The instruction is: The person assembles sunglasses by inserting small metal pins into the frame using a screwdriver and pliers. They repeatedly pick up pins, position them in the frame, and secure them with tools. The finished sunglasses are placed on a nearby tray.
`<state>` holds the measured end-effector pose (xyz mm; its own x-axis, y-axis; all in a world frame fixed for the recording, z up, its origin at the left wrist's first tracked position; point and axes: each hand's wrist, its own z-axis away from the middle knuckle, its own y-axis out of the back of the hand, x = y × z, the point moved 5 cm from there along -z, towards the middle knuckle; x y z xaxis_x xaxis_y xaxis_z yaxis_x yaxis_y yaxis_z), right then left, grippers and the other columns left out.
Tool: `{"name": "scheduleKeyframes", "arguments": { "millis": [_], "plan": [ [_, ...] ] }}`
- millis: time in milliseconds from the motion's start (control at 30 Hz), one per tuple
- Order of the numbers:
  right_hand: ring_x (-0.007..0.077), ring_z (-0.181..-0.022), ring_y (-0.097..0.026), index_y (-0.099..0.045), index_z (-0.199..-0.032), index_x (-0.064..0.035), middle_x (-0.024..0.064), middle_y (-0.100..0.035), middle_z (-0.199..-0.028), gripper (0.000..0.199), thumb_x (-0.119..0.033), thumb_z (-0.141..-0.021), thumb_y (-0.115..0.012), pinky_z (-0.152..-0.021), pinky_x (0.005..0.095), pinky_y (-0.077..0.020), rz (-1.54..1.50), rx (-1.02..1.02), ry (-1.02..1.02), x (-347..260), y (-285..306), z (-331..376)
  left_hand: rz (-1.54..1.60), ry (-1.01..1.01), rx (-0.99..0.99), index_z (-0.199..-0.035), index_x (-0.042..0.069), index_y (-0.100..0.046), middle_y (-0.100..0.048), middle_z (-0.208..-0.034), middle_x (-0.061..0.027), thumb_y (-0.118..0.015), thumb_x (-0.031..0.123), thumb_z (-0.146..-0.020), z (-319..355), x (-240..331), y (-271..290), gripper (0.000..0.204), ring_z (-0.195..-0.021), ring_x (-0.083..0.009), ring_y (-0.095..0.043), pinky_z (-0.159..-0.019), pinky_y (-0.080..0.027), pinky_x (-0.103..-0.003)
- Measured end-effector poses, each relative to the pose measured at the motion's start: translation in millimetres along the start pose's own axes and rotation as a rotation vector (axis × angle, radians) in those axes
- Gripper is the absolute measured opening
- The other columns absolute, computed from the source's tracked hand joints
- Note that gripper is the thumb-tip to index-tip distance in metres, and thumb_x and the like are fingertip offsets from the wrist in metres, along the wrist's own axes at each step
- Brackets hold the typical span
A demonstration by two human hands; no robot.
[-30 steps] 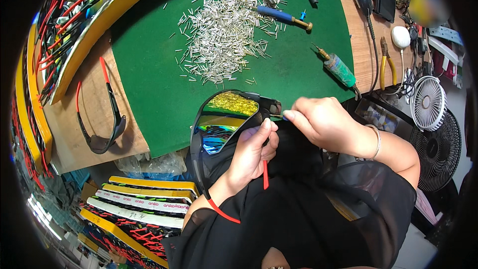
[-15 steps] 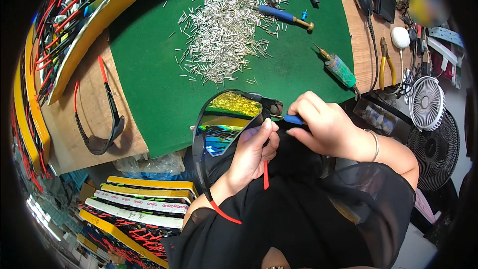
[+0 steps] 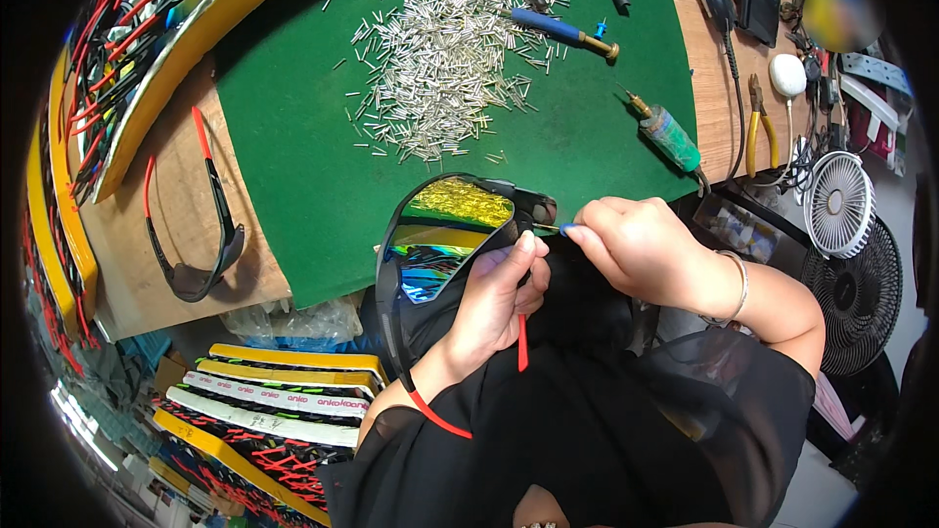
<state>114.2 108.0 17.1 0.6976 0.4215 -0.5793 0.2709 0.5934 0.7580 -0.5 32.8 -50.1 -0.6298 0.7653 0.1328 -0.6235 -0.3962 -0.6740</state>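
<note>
My left hand [image 3: 496,298] is closed round a temple arm of a pair of sunglasses [image 3: 391,284] by its hinge. The mirrored lens shows yellow and blue, the frame is black, and the arms end in red tips. My right hand [image 3: 646,252] is closed on the blue handle of a small screwdriver [image 3: 564,230]; most of that handle is hidden in the fingers. The thin shaft reaches the hinge corner of the sunglasses. Exactly where its tip sits cannot be made out. Beyond the sunglasses, a pile of small silvery pins [image 3: 440,64] lies on a green mat [image 3: 313,176].
Another pair of sunglasses [image 3: 201,279] rests at the left. On the mat are a blue-handled tool [image 3: 548,25] and a green-handled tool [image 3: 670,142]. Yellow pliers [image 3: 758,127] and a white fan [image 3: 839,203] are at right. Trays of red-tipped sunglasses [image 3: 274,460] stand lower left.
My right hand has turned, fingers curling further over the screwdriver handle, so less blue shows. My left hand and the sunglasses stay nearly where they were.
</note>
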Motion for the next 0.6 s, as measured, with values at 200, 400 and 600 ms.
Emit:
{"name": "scheduleKeyframes", "arguments": {
  "millis": [200,400,600],
  "plan": [
    [0.0317,-0.058,-0.055,-0.049,-0.079,-0.0026,0.0122,-0.052,-0.069,0.016,-0.014,-0.077,-0.06,-0.049,0.0371,-0.046,-0.137,0.074,-0.046,-2,6,-4,0.017,-0.005,-0.022,-0.09,0.005,-0.05,-0.042,-0.056,0.0004,-0.043,0.03,-0.092,0,-1,2,0.026,-0.041,-0.0046,-0.028,-0.039,-0.022,-0.018],
    [0.032,-0.056,-0.056,-0.051,-0.072,-0.0014,0.0151,-0.053,-0.063,0.019,-0.018,-0.082,-0.055,-0.049,0.038,-0.0459,-0.013,0.111,0.005,-8,9,-4,0.01,-0.001,-0.008,-0.089,0.005,-0.05,-0.041,-0.055,0.0003,-0.041,0.029,-0.093,-1,-1,2,0.026,-0.04,-0.0047,-0.028,-0.038,-0.023,-0.018],
    [0.0286,-0.054,-0.055,-0.049,-0.075,-0.0029,0.0094,-0.049,-0.063,0.017,-0.018,-0.079,-0.055,-0.047,0.0338,-0.0461,0.009,-0.101,-0.067,1,2,-6,0.007,0.0,-0.031,-0.089,0.006,-0.05,-0.04,-0.054,0.0004,-0.041,0.029,-0.093,0,-1,2,0.025,-0.04,-0.0048,-0.027,-0.038,-0.022,-0.018]
  ]
}}
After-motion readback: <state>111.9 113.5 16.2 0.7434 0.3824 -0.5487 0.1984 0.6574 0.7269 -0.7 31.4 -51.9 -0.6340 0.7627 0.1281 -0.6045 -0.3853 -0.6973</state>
